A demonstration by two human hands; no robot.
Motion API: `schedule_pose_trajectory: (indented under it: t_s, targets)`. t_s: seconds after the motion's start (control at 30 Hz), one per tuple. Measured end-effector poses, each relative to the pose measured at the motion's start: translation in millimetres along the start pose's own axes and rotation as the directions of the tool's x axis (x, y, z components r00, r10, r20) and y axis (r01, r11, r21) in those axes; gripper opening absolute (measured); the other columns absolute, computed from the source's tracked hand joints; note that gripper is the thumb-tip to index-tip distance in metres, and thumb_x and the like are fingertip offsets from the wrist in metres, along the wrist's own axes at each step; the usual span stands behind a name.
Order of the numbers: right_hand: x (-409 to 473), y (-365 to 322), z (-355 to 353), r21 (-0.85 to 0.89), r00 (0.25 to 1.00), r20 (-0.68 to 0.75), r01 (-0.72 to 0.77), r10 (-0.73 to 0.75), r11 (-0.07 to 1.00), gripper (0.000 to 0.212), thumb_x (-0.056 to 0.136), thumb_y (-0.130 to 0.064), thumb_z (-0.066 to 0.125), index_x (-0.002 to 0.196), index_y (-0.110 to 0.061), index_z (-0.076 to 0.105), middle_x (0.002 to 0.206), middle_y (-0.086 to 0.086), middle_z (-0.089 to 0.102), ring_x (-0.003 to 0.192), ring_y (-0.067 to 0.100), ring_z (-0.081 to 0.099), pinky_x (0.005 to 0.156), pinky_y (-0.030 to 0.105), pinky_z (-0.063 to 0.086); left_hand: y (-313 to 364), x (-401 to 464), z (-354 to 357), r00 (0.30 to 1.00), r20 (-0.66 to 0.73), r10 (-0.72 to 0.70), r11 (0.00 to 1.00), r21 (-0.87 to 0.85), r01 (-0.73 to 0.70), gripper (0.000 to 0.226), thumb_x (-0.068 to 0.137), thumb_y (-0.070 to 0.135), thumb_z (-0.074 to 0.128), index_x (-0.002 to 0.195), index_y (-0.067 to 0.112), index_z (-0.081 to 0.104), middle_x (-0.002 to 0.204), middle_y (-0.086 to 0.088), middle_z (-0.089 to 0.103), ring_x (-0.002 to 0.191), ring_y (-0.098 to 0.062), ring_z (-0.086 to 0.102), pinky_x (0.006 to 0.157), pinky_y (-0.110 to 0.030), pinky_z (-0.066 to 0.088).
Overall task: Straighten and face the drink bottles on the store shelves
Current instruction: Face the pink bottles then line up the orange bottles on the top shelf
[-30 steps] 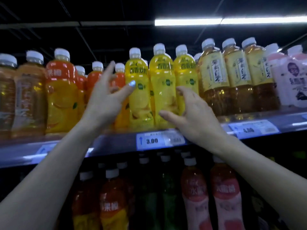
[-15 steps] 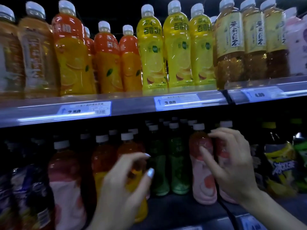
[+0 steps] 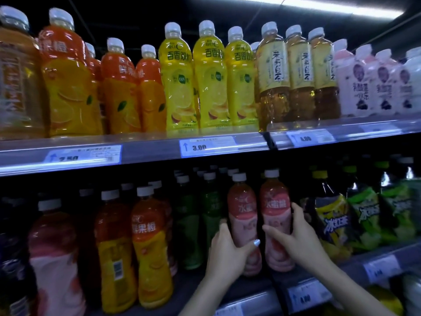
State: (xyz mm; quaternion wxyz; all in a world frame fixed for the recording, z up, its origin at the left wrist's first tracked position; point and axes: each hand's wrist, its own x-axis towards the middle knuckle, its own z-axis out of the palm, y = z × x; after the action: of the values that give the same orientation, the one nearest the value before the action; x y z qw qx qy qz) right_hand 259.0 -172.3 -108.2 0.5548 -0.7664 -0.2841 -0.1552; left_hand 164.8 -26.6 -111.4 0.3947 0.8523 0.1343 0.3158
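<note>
the person's left hand (image 3: 230, 249) wraps around the lower half of a pink peach bottle (image 3: 243, 213) on the lower shelf (image 3: 252, 286), thumb across the front, fingers curled out of sight behind it. the right hand (image 3: 300, 236) grips the second pink bottle (image 3: 275, 208) just beside it on the right, thumb laid over the label and fingertips hooked round its far side. both bottles stand upright near the shelf's front edge, labels facing out, and their bases are partly covered by the hands.

to the left of them stand dark green bottles (image 3: 189, 224), dim and hard to read, with more white caps receding into the shadow behind. further left along the front edge are orange juice bottles (image 3: 150, 245), one turned so its barcode shows, and a pink-and-white bottle (image 3: 54, 254) cut off at the bottom of the view. to the right, iced tea bottles (image 3: 335, 224) with yellow and green labels crowd toward the shelf's right end, blurred.

on the upper shelf (image 3: 148, 151) run orange bottles (image 3: 68, 87), three yellow bottles (image 3: 210, 83), amber tea bottles (image 3: 273, 78) and pale pink bottles (image 3: 364, 87), all upright along its front edge. the leftmost bottles are cropped by the frame. price tags (image 3: 206, 145) sit on the shelf rails; the print is mostly smeared.
</note>
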Motion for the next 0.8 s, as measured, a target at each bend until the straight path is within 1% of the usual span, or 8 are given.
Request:
schedule_pose_trajectory:
  t_s: [0.17,0.3,0.4,0.5,0.6,0.67,0.73,0.8]
  targets:
    - [-8,-5,9,-0.158,0.996,-0.078,0.025,-0.037,0.987,0.078,0.075,-0.030,0.075,0.135,-0.007,0.031,0.134,0.018,0.044,0.125,0.033,0.041,0.102,0.043,0.036,-8,-5,-5,0.996,0.076,0.039,0.999,0.020,-0.040,0.064,0.073,0.043,0.073,0.125,0.020,0.045,0.125,0.001,0.059,0.115,-0.017,0.056,0.096,-0.032,0.046]
    - [-26,-38,29,-0.208,0.873,-0.302,0.332,-0.383,0.920,0.073,0.076,-0.030,0.076,0.131,-0.004,0.037,0.132,0.012,0.036,0.122,0.028,0.036,0.104,0.024,0.022,-17,-27,-49,0.987,-0.046,0.152,0.987,0.060,-0.149,0.063,0.074,0.051,0.069,0.130,0.044,0.040,0.121,0.022,0.053,0.104,-0.001,0.056,0.088,-0.025,0.051]
    - [-35,-68,56,-0.024,0.875,-0.137,0.466,-0.465,0.885,0.053,0.077,-0.036,0.068,0.122,-0.017,0.046,0.120,0.000,0.049,0.113,0.014,0.047,0.101,0.016,0.030,-27,-53,-101,0.923,-0.243,0.298,0.952,0.147,-0.268,0.044,0.075,0.045,0.071,0.109,0.059,0.047,0.108,0.031,0.056,0.098,0.009,0.055,0.075,-0.013,0.049]
    - [-41,-95,94,0.201,0.902,0.208,0.338,-0.377,0.919,0.052,0.079,-0.042,0.069,0.122,-0.028,0.044,0.117,-0.008,0.056,0.107,0.002,0.054,0.093,0.024,0.045,-43,-69,-145,0.802,-0.464,0.376,0.922,0.273,-0.274,0.038,0.075,0.036,0.075,0.105,0.048,0.055,0.110,0.028,0.056,0.097,0.006,0.056,0.073,-0.003,0.042]
    - [-41,-114,132,0.233,0.872,0.380,0.233,-0.309,0.944,0.049,0.074,-0.054,0.068,0.111,-0.032,0.046,0.111,-0.005,0.060,0.100,0.011,0.060,0.085,0.033,0.052,-58,-74,-170,0.743,-0.593,0.311,0.942,0.296,-0.158,0.046,0.075,0.033,0.072,0.117,0.034,0.053,0.115,0.014,0.052,0.107,-0.010,0.053,0.090,-0.011,0.042]
    - [-42,-123,148,0.256,0.871,0.423,0.149,-0.249,0.955,0.043,0.069,-0.057,0.071,0.094,-0.031,0.048,0.096,-0.003,0.063,0.082,0.014,0.065,0.066,0.032,0.055,-67,-69,-175,0.766,-0.626,0.143,0.977,0.213,-0.008,0.063,0.077,0.035,0.071,0.132,0.021,0.045,0.130,0.000,0.046,0.118,-0.023,0.050,0.100,-0.039,0.045]
    - [-42,-127,160,0.277,0.887,0.406,0.110,-0.221,0.954,0.044,0.064,-0.057,0.076,0.086,-0.029,0.050,0.082,-0.006,0.063,0.065,0.005,0.064,0.052,0.023,0.050,-72,-63,-176,0.813,-0.582,-0.028,0.990,0.095,0.102,0.069,0.077,0.040,0.070,0.135,0.018,0.039,0.135,-0.008,0.049,0.120,-0.028,0.051,0.099,-0.050,0.045]
    - [-43,-127,164,0.289,0.896,0.395,0.089,-0.204,0.953,0.048,0.057,-0.060,0.078,0.083,-0.030,0.050,0.078,-0.008,0.062,0.063,-0.002,0.063,0.045,0.012,0.044,-76,-59,-175,0.852,-0.511,-0.115,0.991,-0.001,0.133,0.053,0.075,0.043,0.071,0.117,0.024,0.046,0.113,-0.007,0.064,0.104,-0.027,0.061,0.089,-0.050,0.051]
